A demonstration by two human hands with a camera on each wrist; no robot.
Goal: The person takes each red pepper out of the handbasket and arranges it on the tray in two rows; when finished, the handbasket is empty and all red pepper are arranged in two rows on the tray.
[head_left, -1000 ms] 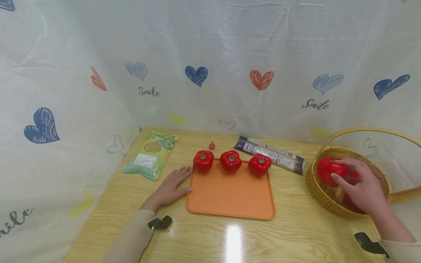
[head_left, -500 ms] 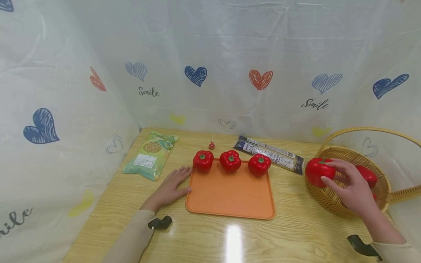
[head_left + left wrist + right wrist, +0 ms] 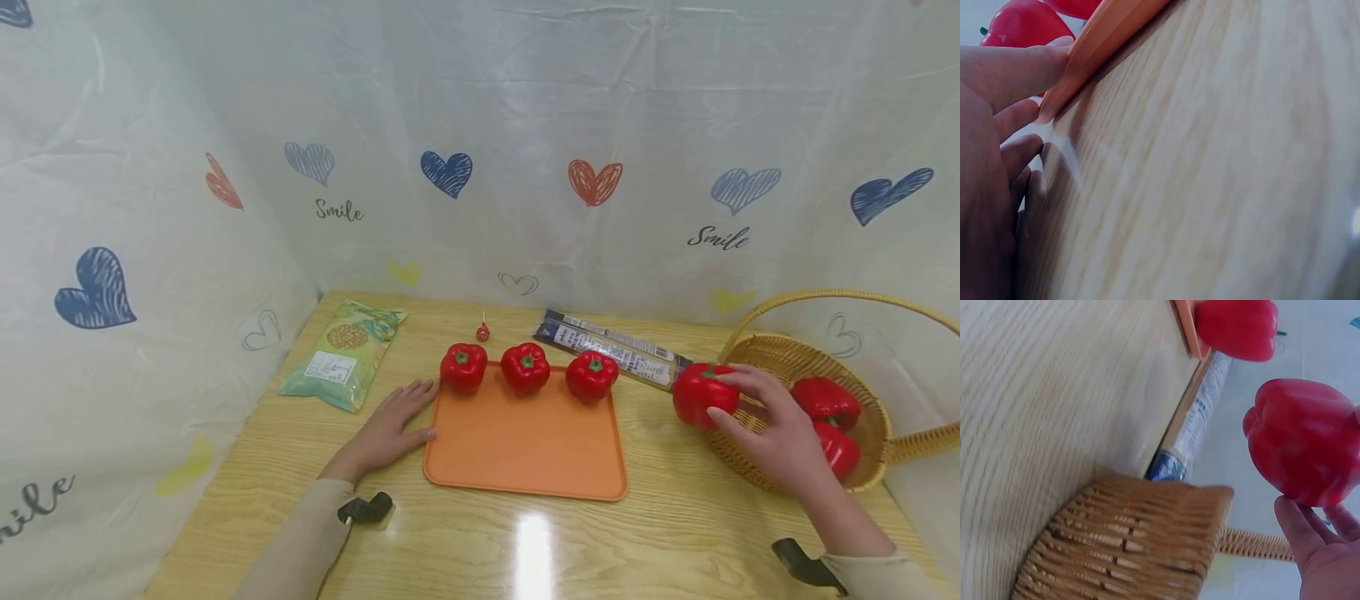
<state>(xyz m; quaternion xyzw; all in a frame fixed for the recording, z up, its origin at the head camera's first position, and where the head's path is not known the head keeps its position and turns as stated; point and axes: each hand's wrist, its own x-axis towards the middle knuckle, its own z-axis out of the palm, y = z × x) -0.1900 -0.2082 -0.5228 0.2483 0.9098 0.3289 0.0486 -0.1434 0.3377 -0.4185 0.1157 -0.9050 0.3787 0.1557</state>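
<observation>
My right hand (image 3: 780,433) pinches a red bell pepper (image 3: 703,397) with a green stem, holding it in the air at the left rim of the wicker basket (image 3: 723,454). In the right wrist view the held pepper (image 3: 1307,442) hangs above the basket's level, fingers (image 3: 1300,531) against it. Two more red peppers (image 3: 827,402) lie in the basket. On the orange tray (image 3: 525,450), three red peppers (image 3: 526,369) stand in a row along the far edge. My left hand (image 3: 386,429) lies with fingers extended at the tray's left edge; its thumb touches the rim (image 3: 1079,69).
A green bag of grain (image 3: 345,354) lies left of the tray. Behind the peppers is a small red lollipop (image 3: 483,332). A long dark-ended packet (image 3: 615,348) lies at the back right, and the basket handle (image 3: 847,296) arches up. A printed curtain (image 3: 480,217) closes off the back.
My right hand has lifted the pepper out of the basket and carried it left past the rim, uncovering the peppers left inside. The left hand and tray have stayed still.
</observation>
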